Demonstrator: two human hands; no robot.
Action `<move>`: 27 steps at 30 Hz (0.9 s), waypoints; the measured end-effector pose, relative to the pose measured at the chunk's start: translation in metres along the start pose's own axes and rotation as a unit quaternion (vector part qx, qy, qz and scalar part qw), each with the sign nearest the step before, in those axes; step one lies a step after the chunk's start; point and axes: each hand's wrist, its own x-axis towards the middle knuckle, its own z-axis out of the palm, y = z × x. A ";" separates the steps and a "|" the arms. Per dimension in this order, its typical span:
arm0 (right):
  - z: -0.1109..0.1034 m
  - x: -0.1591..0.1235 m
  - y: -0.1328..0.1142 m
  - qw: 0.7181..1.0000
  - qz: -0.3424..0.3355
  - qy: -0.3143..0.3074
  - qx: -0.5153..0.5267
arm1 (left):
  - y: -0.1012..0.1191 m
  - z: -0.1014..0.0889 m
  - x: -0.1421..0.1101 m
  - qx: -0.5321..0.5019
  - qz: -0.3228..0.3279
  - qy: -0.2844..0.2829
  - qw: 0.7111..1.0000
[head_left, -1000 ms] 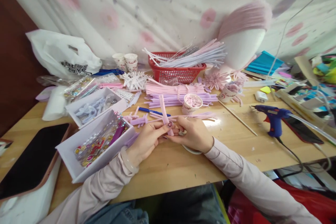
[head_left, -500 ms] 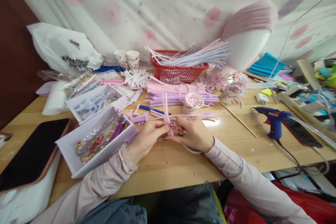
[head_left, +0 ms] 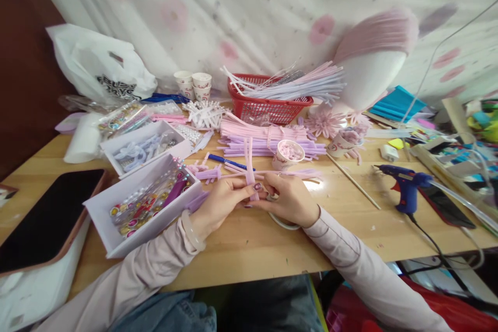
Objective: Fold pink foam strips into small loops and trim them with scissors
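Upright between my hands stand pink pipe cleaners (head_left: 249, 163), their loose ends pointing away from me. My left hand (head_left: 223, 198) pinches them near the lower end between thumb and fingers. My right hand (head_left: 288, 198) is curled close against that lower end, its fingertips meeting the left ones; what exactly they grip is partly hidden. Just beyond my hands lie a blue pen (head_left: 229, 161) and short twisted lilac and pink pipe cleaner pieces (head_left: 206, 171). A paper cup (head_left: 288, 154) full of small pink bits stands past my right hand.
White boxes of beads and trinkets (head_left: 116, 241) are at my left, beside a dark phone (head_left: 46, 218). Pipe cleaner bundles (head_left: 252, 129) lie before a red basket (head_left: 268, 110). On the right are a wooden stick (head_left: 353, 181) and a blue glue gun (head_left: 406, 181) with a cord.
The whole view has shifted slightly, so most things sit a little further right. My hands keep nearly the same hold on the pipe cleaners.
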 end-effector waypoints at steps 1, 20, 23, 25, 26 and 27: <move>0.000 0.000 0.000 1.000 -0.004 -0.001 0.003 | 0.001 0.000 0.000 -0.005 -0.003 0.001 1.000; -0.059 -0.038 -0.005 0.976 0.048 -0.191 -0.092 | 0.006 -0.010 0.003 -0.008 0.028 -0.017 0.999; -0.084 -0.054 0.005 0.970 0.119 -0.211 -0.019 | 0.005 -0.014 0.005 -0.013 0.047 -0.036 0.998; -0.098 -0.067 0.013 0.960 0.157 -0.225 0.049 | 0.004 -0.015 0.007 -0.009 0.048 -0.050 0.998; -0.102 -0.072 0.016 0.956 0.173 -0.223 0.078 | 0.003 -0.014 0.007 -0.006 0.043 -0.056 0.997; -0.104 -0.075 0.018 0.952 0.185 -0.218 0.107 | 0.003 -0.014 0.007 -0.003 0.038 -0.064 0.997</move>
